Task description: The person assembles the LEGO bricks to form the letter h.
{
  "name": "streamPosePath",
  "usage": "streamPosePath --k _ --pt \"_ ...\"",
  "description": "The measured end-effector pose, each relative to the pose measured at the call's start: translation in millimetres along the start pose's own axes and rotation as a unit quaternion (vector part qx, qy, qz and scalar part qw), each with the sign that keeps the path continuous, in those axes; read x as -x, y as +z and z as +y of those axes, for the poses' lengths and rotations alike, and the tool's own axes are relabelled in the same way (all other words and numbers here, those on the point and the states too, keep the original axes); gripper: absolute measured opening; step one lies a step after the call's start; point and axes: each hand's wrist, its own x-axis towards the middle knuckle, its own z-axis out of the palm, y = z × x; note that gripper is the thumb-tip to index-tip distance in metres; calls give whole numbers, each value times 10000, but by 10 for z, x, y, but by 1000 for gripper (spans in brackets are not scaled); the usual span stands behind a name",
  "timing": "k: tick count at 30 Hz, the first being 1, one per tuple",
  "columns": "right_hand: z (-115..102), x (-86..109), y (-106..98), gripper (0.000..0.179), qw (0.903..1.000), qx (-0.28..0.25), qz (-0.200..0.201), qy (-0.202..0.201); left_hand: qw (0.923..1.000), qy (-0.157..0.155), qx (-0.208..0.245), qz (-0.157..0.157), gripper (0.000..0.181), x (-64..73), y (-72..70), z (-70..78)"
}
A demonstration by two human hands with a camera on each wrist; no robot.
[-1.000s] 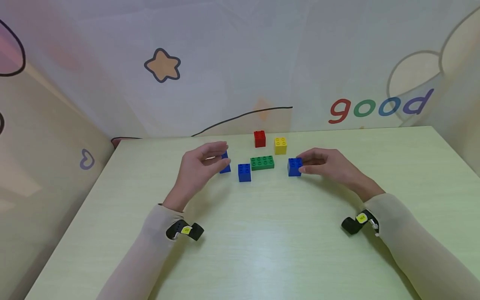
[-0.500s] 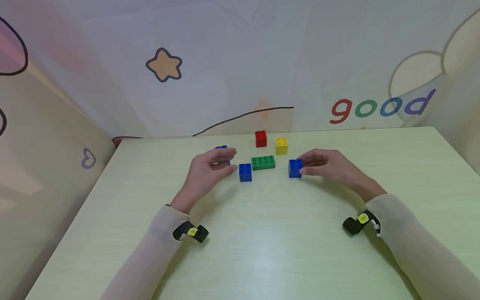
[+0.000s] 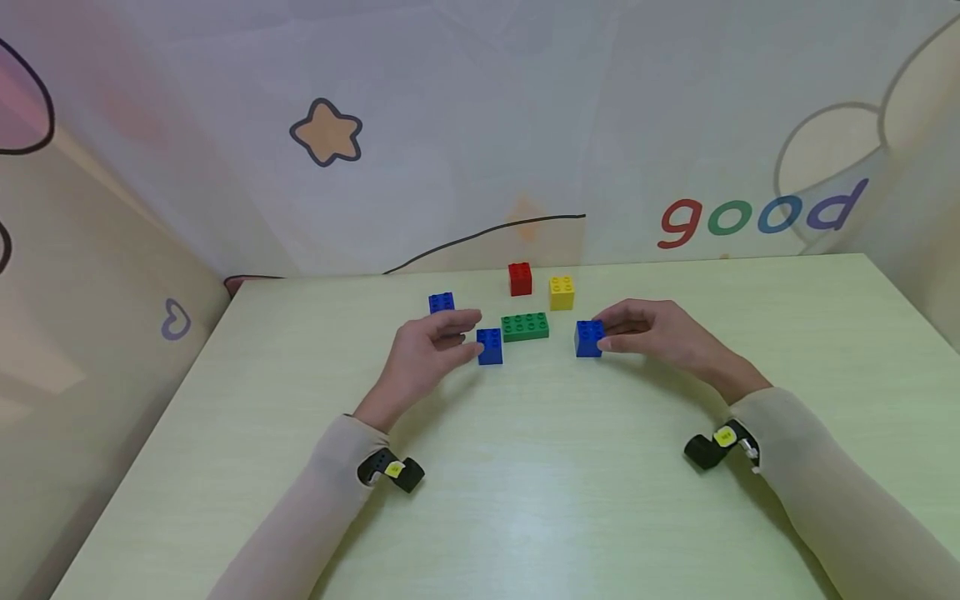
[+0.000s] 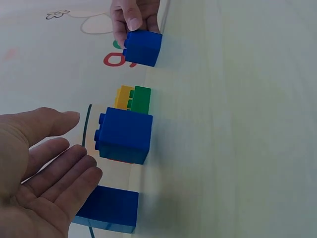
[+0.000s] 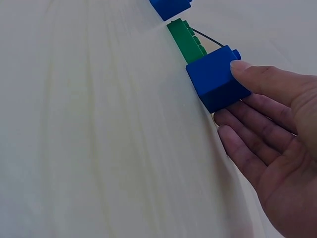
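My right hand (image 3: 660, 337) pinches a blue toy building brick (image 3: 587, 340) between thumb and fingers, low over the table; in the right wrist view the thumb presses this brick (image 5: 213, 79) from one side. My left hand (image 3: 423, 358) has its thumb and fingers spread apart, holding nothing. Its fingertips are right at the left side of a second blue brick (image 3: 491, 347), which stands on the table. Behind the left hand is another blue brick (image 3: 441, 302), partly hidden by the fingers. A longer green brick (image 3: 525, 327) lies just right of the middle blue one.
A red brick (image 3: 520, 279) and a yellow brick (image 3: 561, 293) stand toward the back of the pale table (image 3: 525, 500). A printed cloth backdrop (image 3: 480, 125) rises at the table's far edge and along its sides.
My left hand has moved right and a little nearer, away from the leftmost blue brick and up to the middle one. The right hand stays in place with its brick.
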Motion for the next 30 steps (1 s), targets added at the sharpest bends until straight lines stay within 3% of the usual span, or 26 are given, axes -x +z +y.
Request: streamPosePath --k 30 --pt "27 -9 -7 48 10000 -55 -39 -14 9990 -373 -260 -32 40 -20 173 -99"
